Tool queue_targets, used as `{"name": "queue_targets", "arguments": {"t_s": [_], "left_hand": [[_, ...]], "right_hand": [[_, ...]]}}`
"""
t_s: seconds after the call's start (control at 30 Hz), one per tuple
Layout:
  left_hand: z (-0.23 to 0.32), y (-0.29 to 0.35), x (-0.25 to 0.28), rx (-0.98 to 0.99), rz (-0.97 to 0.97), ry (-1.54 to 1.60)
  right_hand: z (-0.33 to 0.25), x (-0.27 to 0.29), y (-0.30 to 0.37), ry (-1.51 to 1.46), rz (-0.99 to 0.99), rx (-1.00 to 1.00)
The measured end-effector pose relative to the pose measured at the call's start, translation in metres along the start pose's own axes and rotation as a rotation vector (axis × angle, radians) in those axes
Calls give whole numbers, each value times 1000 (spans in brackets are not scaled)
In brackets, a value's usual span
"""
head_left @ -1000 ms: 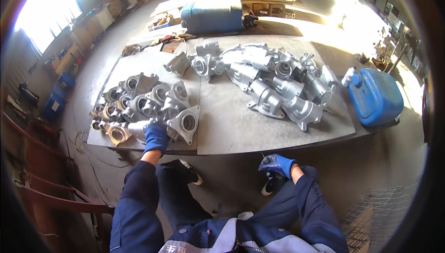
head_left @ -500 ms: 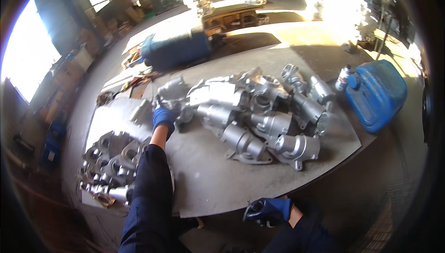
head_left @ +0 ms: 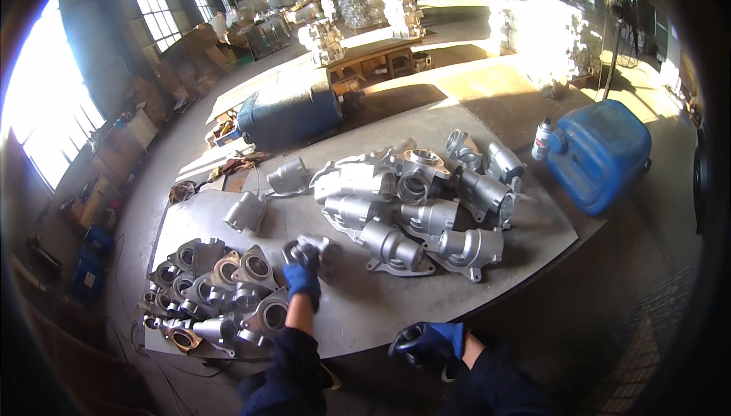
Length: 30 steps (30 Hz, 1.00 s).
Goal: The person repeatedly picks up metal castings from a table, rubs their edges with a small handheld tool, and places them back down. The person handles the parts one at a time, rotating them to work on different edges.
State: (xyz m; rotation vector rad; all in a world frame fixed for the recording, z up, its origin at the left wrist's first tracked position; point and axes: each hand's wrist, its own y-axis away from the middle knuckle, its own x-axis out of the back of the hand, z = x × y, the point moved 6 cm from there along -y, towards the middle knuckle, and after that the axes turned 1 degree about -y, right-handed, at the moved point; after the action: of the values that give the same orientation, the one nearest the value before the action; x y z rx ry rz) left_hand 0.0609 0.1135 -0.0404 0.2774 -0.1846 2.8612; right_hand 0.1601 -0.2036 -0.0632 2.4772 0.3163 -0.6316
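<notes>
My left hand (head_left: 303,275), in a blue glove, is closed on a grey cast-metal housing (head_left: 327,250) above the middle of the table. Its fingers wrap round the ring-like end of that casting. To the left of it lies a cluster of smaller flanged castings (head_left: 255,265) with round openings. Larger cylindrical housings (head_left: 392,244) are grouped to the right and farther back. My right hand (head_left: 442,340), also gloved in blue, is curled at the table's near edge round something dark that I cannot make out.
A metal-topped table (head_left: 365,317) carries the castings. Two housings (head_left: 245,212) stand apart at the left back. On the right are a blue jerrycan (head_left: 601,157) and a spray can (head_left: 542,139). A blue barrel (head_left: 289,115) lies on its side beyond the table.
My left hand has come back toward me and slightly right, bringing a housing from the far part of the table. My right hand stays near the front edge.
</notes>
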Motion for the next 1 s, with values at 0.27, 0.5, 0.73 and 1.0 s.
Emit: {"name": "queue_targets", "arguments": {"t_s": [0.27,0.5,0.73,1.0], "left_hand": [[-6,169,-7,127,131,608],[-72,221,4,254,-9,654],[62,232,64,-207,-241,-426],[80,156,-6,-591,-624,-1121]], "right_hand": [[-36,-15,-5,-354,512,454],[-34,-22,-52,-417,452,766],[-12,0,-25,171,677,339],[-64,-23,-34,1669,942,127]]}}
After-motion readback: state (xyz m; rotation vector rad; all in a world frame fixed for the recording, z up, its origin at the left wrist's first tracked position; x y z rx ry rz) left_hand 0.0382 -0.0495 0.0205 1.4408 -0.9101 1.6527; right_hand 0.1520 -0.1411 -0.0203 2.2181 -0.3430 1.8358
